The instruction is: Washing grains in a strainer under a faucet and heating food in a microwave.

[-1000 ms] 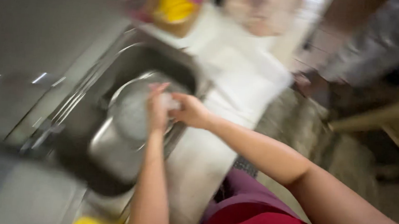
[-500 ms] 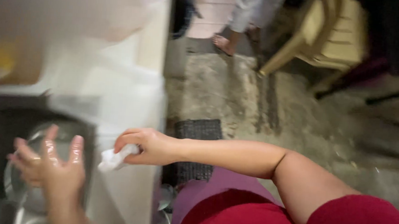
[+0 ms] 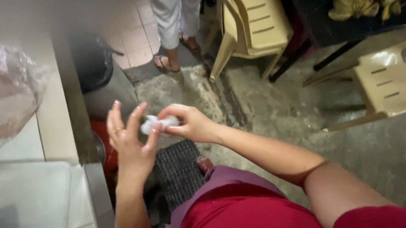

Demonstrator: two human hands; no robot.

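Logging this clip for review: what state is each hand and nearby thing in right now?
Right hand: fingertips pinched on a small crumpled white wad.
Left hand: open, fingers spread, one fingertip touching the wad.
Clear plastic bag: lying on the counter, blurred.
Nearer plastic chair: upright, unoccupied.
Chair at right: tilted.
Dark mat: flat on the floor.

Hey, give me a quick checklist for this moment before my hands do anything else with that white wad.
1. Right hand grips the small crumpled white wad: ok, pinched in the fingertips.
2. Left hand free: ok, open with fingers spread, touching the wad's edge.
3. Wad over the pale tiled counter: not ok, it is held out past the counter edge, above the floor.
4. Dark ribbed floor mat underfoot: ok, lying below the hands.
5. Standing room: cannot tell; another person's legs in white trousers and a beige plastic chair are ahead.
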